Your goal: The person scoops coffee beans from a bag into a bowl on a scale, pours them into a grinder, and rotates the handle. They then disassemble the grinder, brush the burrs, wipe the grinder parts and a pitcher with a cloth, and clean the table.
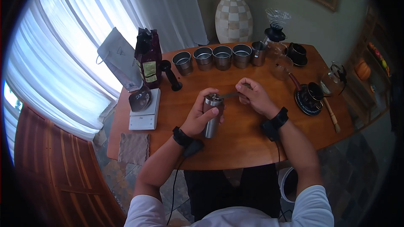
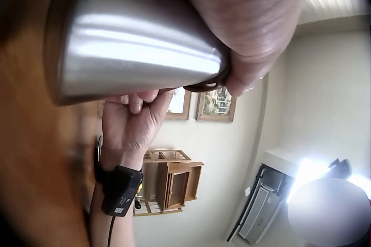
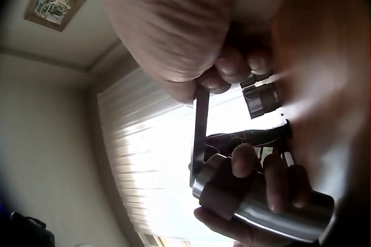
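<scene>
A steel hand coffee grinder (image 1: 210, 130) with a brown band stands over the wooden table, tilted slightly. My left hand (image 1: 198, 115) grips its body, fingers wrapped round the band and thumb across the front. From the top of the grinder a flat metal crank arm (image 3: 199, 128) reaches toward my right hand (image 1: 256, 98). The right fingers curl round the crank's outer end and hide the knob. In the left wrist view the grinder's smooth lower body (image 2: 139, 44) fills the upper left, close to the camera.
White scale (image 1: 144, 120) bearing a dark dish, coffee bags (image 1: 150, 63) and a black upright tool (image 1: 171, 77) stand left. Several steel cups (image 1: 222, 59) line the back. A glass dripper (image 1: 275, 33), dark cup and saucer (image 1: 309, 103) and brush (image 1: 332, 115) are right; a cloth (image 1: 134, 147) overhangs front left.
</scene>
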Motion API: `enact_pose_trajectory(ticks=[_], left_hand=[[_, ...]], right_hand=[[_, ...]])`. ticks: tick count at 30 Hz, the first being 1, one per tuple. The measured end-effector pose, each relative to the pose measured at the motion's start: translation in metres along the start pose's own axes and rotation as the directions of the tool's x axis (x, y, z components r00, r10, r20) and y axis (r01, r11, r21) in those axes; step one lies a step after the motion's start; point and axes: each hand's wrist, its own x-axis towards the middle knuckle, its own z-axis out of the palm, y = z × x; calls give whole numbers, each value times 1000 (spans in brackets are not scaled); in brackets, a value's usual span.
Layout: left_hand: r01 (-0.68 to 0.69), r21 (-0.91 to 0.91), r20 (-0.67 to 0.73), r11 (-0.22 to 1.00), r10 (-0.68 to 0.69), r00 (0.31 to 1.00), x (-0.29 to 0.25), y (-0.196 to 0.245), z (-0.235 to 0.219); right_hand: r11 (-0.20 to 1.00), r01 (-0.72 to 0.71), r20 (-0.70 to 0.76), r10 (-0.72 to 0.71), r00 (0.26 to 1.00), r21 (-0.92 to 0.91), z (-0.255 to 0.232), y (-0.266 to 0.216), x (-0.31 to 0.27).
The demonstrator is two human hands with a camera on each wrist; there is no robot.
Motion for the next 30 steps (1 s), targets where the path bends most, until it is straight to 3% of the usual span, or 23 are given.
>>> enact_pose_trajectory(ticks=[8, 11, 16, 20, 26, 28, 30], left_hand=[[33, -8, 5, 999, -33, 999, -1, 7, 3], [26, 26, 31, 999, -27, 999, -1, 4, 2], [107, -124, 49, 987, -101, 994, -1, 7, 3], [140, -178, 37, 974, -136, 990, 0, 6, 1], [135, -199, 21, 971, -133, 991, 2, 5, -1], [124, -129, -85, 984, -135, 987, 5, 7, -2], [117, -109, -89, 987, -127, 988, 6, 6, -3]], right_hand=[[997, 18, -51, -14, 999, 72, 3, 4, 1], [998, -3, -63, 0, 998, -56, 2, 5, 2], [991, -130, 80, 128, 989, 22, -9, 14, 3], [995, -98, 65, 100, 993, -21, -8, 16, 3], [964, -39, -42, 29, 999, -263, -3, 13, 1], [832, 93, -20, -124, 992, -547, -5, 22, 3], [799, 96, -54, -159, 986, -593, -5, 22, 4]])
